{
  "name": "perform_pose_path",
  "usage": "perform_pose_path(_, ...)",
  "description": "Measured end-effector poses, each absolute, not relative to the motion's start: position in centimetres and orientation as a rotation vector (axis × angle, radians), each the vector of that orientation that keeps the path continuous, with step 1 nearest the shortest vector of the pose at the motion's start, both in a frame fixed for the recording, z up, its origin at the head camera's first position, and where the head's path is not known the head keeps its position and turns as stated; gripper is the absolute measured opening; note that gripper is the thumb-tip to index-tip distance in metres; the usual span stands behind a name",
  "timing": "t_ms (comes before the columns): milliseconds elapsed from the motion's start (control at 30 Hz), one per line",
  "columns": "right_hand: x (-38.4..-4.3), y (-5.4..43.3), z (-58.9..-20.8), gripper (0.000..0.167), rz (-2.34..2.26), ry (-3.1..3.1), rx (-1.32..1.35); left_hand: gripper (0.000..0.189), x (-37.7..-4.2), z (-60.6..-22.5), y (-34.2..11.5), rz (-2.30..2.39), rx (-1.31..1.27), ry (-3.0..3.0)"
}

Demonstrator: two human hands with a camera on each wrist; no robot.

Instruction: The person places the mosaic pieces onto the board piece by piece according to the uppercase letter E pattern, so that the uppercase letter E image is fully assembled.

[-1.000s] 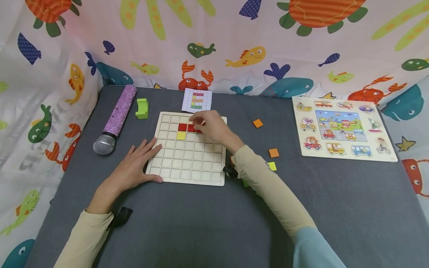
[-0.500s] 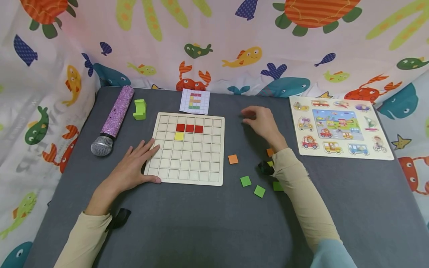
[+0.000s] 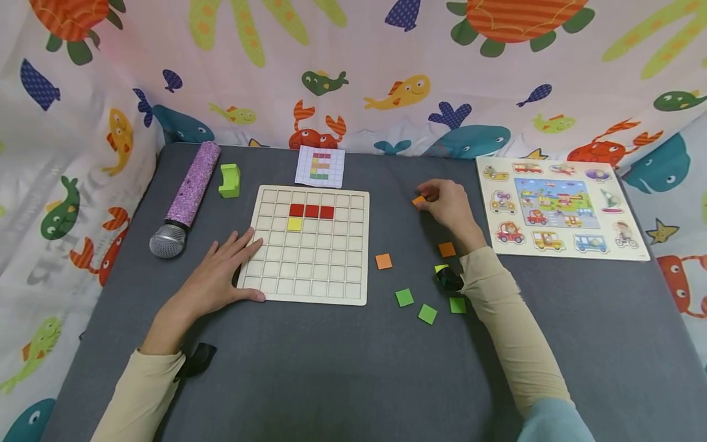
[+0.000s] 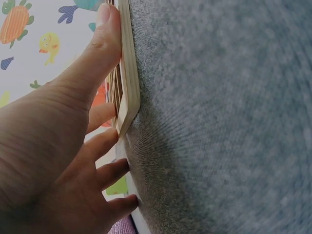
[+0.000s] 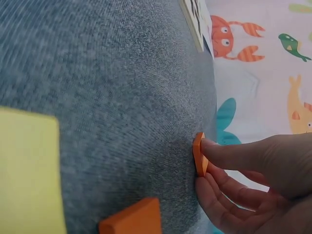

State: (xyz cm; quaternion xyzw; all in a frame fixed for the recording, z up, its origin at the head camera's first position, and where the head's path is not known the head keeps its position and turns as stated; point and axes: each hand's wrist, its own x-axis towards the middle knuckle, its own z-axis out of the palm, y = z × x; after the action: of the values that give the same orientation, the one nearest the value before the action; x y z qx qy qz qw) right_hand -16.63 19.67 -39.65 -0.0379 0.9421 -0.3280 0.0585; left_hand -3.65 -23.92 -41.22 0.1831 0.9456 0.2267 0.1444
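A wooden grid board (image 3: 309, 264) lies on the grey table with three red tiles (image 3: 312, 212) in a row and a yellow tile (image 3: 295, 224) under the leftmost. My left hand (image 3: 221, 270) rests at the board's left edge, fingers spread, thumb on its front corner. Right of the board, my right hand (image 3: 448, 205) pinches an orange tile (image 5: 199, 153) between thumb and fingers, close over the table. Other orange tiles (image 3: 383, 261), several green tiles (image 3: 428, 314) and a partly covered yellow tile (image 5: 29, 175) lie around the right wrist.
A printed pattern card (image 3: 320, 167) lies behind the board. To the left are a glittery purple microphone (image 3: 190, 193) and a green block (image 3: 230, 180). A vehicle picture puzzle (image 3: 563, 212) lies at the back right. A sea-animal curtain (image 3: 364, 61) borders the table.
My right hand has left the board, where three red tiles now show, and moved right to pinch an orange tile. The left hand has stayed at the board's edge.
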Motion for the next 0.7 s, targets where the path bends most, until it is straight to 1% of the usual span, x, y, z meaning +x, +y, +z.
perform_pose_path(200, -16.8, 19.7, -39.1, 0.028, -1.052, 2.78, -0.181, 0.107, -3.7, -41.2, -24.0, 0.652, 0.532, 2.734)
perform_pose_path(400, -17.0, 18.9, -38.7, 0.034, -1.183, 2.604, -0.243, 0.107, -3.7, -41.1, -23.9, 0.649, 0.532, 2.735)
perform_pose_path(500, -17.0, 17.8, -38.6, 0.037, -1.215, 2.537, -0.26, 0.107, -3.7, -41.1, -23.9, 0.649, 0.529, 2.735)
perform_pose_path(700, -16.8, 14.5, -38.8, 0.035, -1.276, 2.441, -0.367, 0.107, -3.6, -41.2, -24.0, 0.657, 0.528, 2.735)
